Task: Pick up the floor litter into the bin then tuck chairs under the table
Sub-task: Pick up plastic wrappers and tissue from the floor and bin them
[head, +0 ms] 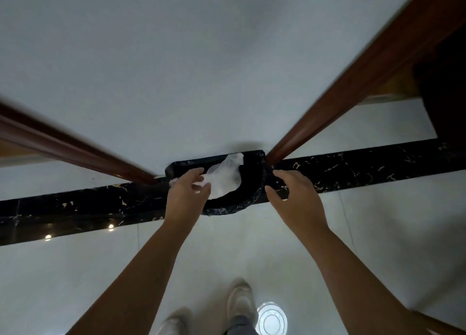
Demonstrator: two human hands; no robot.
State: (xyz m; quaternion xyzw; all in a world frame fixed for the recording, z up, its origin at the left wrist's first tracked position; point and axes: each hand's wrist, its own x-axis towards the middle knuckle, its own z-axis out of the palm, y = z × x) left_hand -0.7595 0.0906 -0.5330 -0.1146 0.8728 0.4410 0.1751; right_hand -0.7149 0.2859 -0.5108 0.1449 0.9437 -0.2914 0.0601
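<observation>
Wooden door frames (353, 77) at both sides are blurred and cut off by the edges. The bin's base is hidden, and its dark interior shows no contents. The litter (224, 178), crumpled, white and translucent, cannot be identified as plastic or paper. Both arms extend forward and down. The left hand (187, 191) pinches the litter between thumb and fingers, directly over the bin's mouth. The right hand (297, 198) is released, fingers spread and curved, holding nothing, just beside the bin's right rim; contact cannot be determined. The black bin (256, 196) stands against the white wall (201, 57), on a dark marble floor strip (75, 208).
</observation>
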